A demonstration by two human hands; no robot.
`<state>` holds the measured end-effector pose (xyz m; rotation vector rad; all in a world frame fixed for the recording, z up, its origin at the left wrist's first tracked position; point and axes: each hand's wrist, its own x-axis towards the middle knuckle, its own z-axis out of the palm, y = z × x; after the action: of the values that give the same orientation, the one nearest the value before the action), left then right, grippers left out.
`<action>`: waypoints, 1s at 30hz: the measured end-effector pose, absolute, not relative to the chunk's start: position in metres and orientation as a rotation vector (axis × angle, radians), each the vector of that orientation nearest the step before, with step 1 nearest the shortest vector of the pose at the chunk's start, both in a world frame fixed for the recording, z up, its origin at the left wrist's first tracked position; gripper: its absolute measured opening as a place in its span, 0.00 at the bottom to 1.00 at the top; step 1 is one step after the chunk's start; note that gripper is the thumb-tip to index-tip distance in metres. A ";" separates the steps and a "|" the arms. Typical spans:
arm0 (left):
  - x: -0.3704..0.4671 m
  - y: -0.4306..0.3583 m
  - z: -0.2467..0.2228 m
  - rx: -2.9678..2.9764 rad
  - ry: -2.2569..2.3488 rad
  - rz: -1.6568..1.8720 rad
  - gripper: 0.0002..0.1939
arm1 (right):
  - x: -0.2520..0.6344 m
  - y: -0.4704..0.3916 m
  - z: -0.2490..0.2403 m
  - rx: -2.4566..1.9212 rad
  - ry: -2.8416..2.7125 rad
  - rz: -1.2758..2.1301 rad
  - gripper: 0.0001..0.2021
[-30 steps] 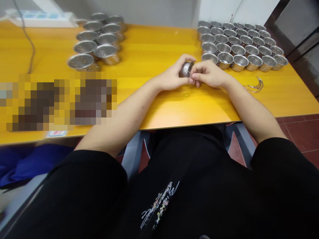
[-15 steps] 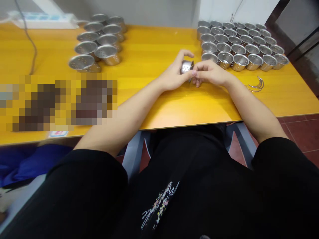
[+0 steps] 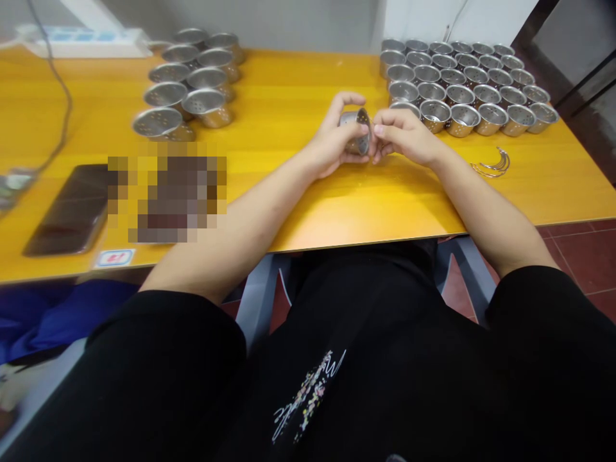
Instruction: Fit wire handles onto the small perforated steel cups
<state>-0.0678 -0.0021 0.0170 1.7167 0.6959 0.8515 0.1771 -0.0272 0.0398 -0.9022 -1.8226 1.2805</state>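
A perforated metal cup [image 3: 350,120] is tilted on its side above the yellow table [image 3: 308,218], its mouth turned toward the right. My left hand [image 3: 332,144] holds it, with the thumb on the rim and the fingers around it. My right hand [image 3: 402,135] is closed in a pinch at the cup's rim; what it grips is too small to make out. Several thin curved metal wires [image 3: 498,165] lie on the table to the right of my right forearm.
Many metal cups [image 3: 462,119] stand in rows at the back right. Two columns of similar cups [image 3: 208,106] stand at the back left. A dark phone [image 3: 70,208], a blurred-out item, a small label [image 3: 114,258], a cable [image 3: 65,109] and a power strip [image 3: 86,42] are on the left.
The cup has turned in my left hand, so its open mouth now faces my right hand. Both hands have shifted only slightly.
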 end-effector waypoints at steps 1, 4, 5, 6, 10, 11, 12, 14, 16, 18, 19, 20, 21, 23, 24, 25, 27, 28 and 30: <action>-0.068 -0.003 0.017 1.713 0.686 0.831 0.42 | 0.177 -0.027 0.039 -0.892 -1.829 1.288 0.41; -0.067 -0.001 0.016 1.646 0.668 0.840 0.41 | 0.176 -0.027 0.037 -0.858 -1.839 1.289 0.42; -0.067 0.000 0.015 1.601 0.667 0.859 0.41 | 0.176 -0.027 0.038 -0.862 -1.839 1.281 0.42; -0.067 0.001 0.014 1.551 0.665 0.880 0.42 | 0.176 -0.027 0.038 -0.874 -1.839 1.268 0.41; -0.062 -0.001 0.012 1.405 0.613 0.931 0.42 | 0.175 -0.030 0.040 -0.930 -1.845 1.215 0.35; -0.061 -0.003 0.012 1.375 0.601 0.947 0.41 | 0.174 -0.031 0.040 -0.933 -1.848 1.206 0.33; -0.059 -0.006 0.013 1.338 0.597 0.969 0.40 | 0.174 -0.031 0.039 -0.927 -1.849 1.199 0.32; -0.055 -0.012 0.016 1.247 0.606 1.015 0.38 | 0.172 -0.030 0.038 -0.903 -1.848 1.188 0.31; -0.051 -0.018 0.021 1.165 0.622 1.039 0.37 | 0.171 -0.029 0.037 -0.878 -1.846 1.185 0.31; -0.049 -0.023 0.025 1.109 0.629 1.032 0.38 | 0.171 -0.028 0.038 -0.872 -1.852 1.188 0.30; -0.048 -0.025 0.027 1.089 0.631 1.028 0.39 | 0.171 -0.029 0.038 -0.874 -1.857 1.191 0.30; -0.048 -0.026 0.028 1.073 0.634 1.027 0.39 | 0.171 -0.029 0.039 -0.876 -1.861 1.193 0.29; -0.048 -0.027 0.029 1.062 0.637 1.026 0.38 | 0.171 -0.029 0.040 -0.876 -1.868 1.194 0.29; -0.048 -0.028 0.030 1.052 0.646 1.020 0.36 | 0.171 -0.031 0.041 -0.865 -1.886 1.189 0.28; -0.048 -0.028 0.030 1.055 0.649 1.012 0.35 | 0.171 -0.031 0.042 -0.856 -1.894 1.183 0.27; -0.048 -0.028 0.029 1.061 0.647 0.999 0.35 | 0.171 -0.032 0.042 -0.847 -1.903 1.179 0.27; -0.049 -0.028 0.029 1.073 0.627 0.973 0.35 | 0.170 -0.032 0.041 -0.839 -1.910 1.183 0.25; -0.050 -0.028 0.029 1.075 0.612 0.966 0.35 | 0.170 -0.032 0.040 -0.837 -1.909 1.189 0.24; -0.051 -0.027 0.028 1.070 0.587 0.962 0.35 | 0.169 -0.032 0.039 -0.821 -1.908 1.201 0.23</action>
<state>-0.0505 -0.0273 0.0283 1.0702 0.5871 0.9619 0.1693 -0.0318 0.0394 -0.8213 -1.9085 1.2009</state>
